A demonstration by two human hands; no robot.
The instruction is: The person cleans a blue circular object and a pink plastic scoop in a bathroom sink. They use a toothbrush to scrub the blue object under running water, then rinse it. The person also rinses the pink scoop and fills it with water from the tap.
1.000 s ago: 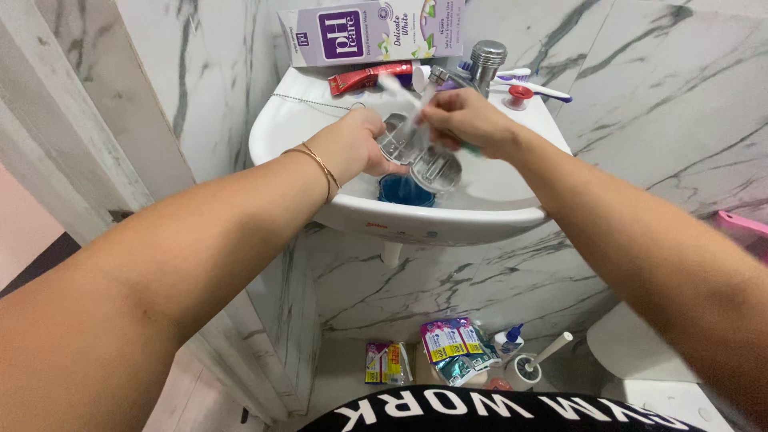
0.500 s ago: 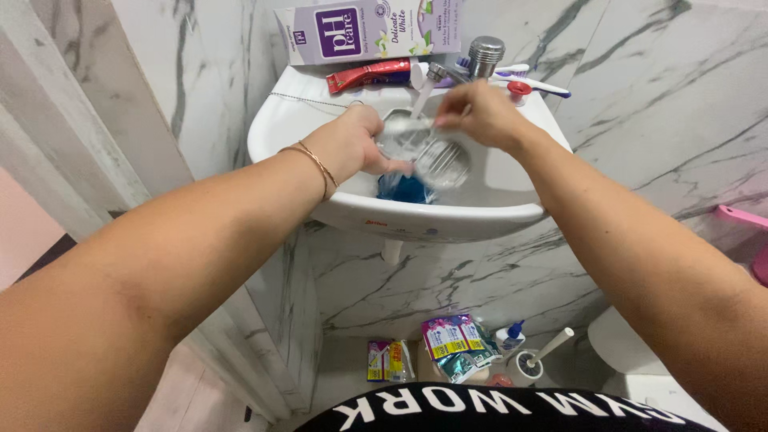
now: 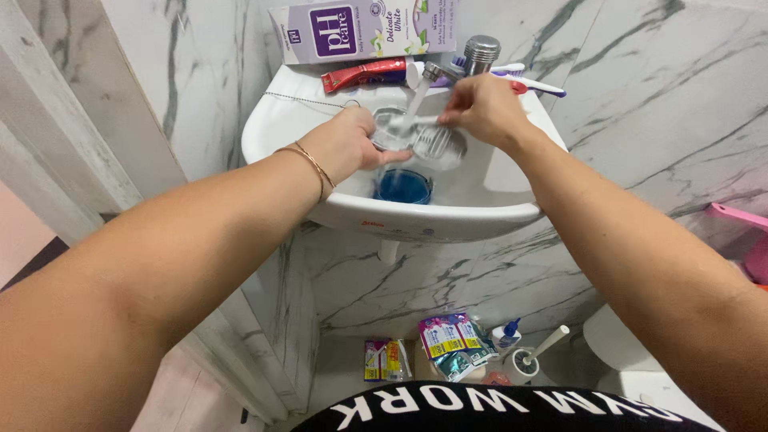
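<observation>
Shiny ribbed round metal piece (image 3: pixel 428 144) clasped in closed left hand (image 3: pixel 346 146), white toothbrush (image 3: pixel 412 122) pinched in right hand (image 3: pixel 480 108), over glossy white basin (image 3: pixel 448 212).

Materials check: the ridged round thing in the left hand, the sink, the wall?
Ridged round thing: likely polished metal, silver with bright glints; chromed plastic is possible. Sink: glazed ceramic by its look, glossy white with a thick rounded rim. Wall: marble or marble-look tile, white with grey veins and a sheen.

Blurred metal piece (image 3: pixel 438 146) between hands
</observation>
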